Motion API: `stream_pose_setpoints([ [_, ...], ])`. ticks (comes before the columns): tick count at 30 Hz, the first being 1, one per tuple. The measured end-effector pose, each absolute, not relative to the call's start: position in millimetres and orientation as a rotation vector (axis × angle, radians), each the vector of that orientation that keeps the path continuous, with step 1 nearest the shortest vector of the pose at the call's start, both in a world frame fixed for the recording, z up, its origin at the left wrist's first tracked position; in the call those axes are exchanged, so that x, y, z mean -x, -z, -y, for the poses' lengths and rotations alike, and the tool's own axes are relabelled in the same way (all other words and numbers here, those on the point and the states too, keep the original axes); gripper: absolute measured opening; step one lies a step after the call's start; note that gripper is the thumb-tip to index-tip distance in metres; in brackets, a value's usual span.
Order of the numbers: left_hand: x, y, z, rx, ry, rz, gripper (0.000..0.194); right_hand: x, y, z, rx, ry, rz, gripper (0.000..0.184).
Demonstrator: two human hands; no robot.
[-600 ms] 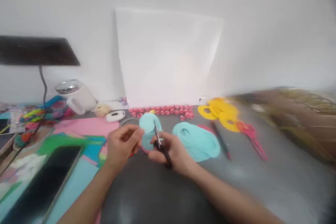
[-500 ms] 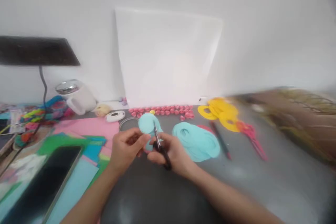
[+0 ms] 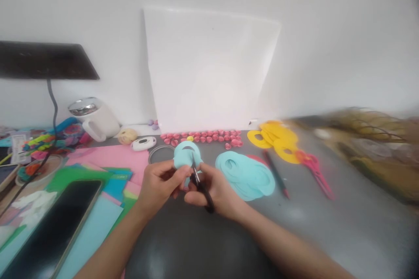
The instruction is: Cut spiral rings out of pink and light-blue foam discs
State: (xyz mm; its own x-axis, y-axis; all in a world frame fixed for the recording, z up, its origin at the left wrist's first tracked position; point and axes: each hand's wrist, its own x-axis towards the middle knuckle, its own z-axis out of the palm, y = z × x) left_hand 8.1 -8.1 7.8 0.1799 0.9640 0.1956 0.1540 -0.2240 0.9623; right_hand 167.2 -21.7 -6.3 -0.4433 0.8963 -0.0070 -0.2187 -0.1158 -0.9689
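Observation:
Between the thumb and fingers of my left hand (image 3: 157, 186) is a light blue paper circle (image 3: 180, 159), held up over the table. A curved gap shows in its upper part. My right hand (image 3: 218, 191) is closed around the black handles of a pair of scissors (image 3: 204, 194), whose blades point up and lie against the paper. Both hands are close together, and their fingertips partly hide the lower edge of the paper. Right of them lies an overlapping pile of light blue paper rings (image 3: 250, 179).
Pink rolled paper pieces (image 3: 209, 138) line the back, before a leaning white sheet (image 3: 209, 74). Yellow rings (image 3: 278, 133), a dark pencil (image 3: 276, 174) and pink scissors (image 3: 316, 172) lie at right. Coloured paper sheets (image 3: 94, 222), a phone (image 3: 59, 226) and a white mug (image 3: 101, 122) are at left.
A curved opening now shows in the upper part of the blue paper circle, where the paper looked whole before. My hands have stayed nearly in place.

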Motion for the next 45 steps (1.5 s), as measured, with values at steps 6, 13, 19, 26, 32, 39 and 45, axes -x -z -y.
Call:
stream_pose_setpoints([
  [6,-5,-5,7,-1.566,-1.178,-1.109,0.028,-168,5,23,0.844,-1.714,1.291,0.045],
  [13,-1,-2,5,-1.520,-1.191,-1.120,0.032,-168,5,24,0.860,-1.719,1.284,0.044],
  [19,0,-1,4,-1.454,-1.246,-1.104,0.029,-168,3,25,0.915,-1.719,1.292,0.043],
  [26,-4,0,7,-1.468,-1.329,-1.101,0.023,-167,6,26,0.950,-1.698,1.284,0.042],
  [32,-11,-7,12,-1.610,-1.257,-1.173,0.034,-165,10,25,0.896,-1.715,1.314,0.046],
  [39,-8,-11,11,-1.613,-1.127,-1.114,0.032,-166,6,22,0.827,-1.700,1.326,0.052],
  [45,-6,-7,8,-1.576,-1.149,-1.096,0.029,-167,5,23,0.836,-1.705,1.312,0.046],
])
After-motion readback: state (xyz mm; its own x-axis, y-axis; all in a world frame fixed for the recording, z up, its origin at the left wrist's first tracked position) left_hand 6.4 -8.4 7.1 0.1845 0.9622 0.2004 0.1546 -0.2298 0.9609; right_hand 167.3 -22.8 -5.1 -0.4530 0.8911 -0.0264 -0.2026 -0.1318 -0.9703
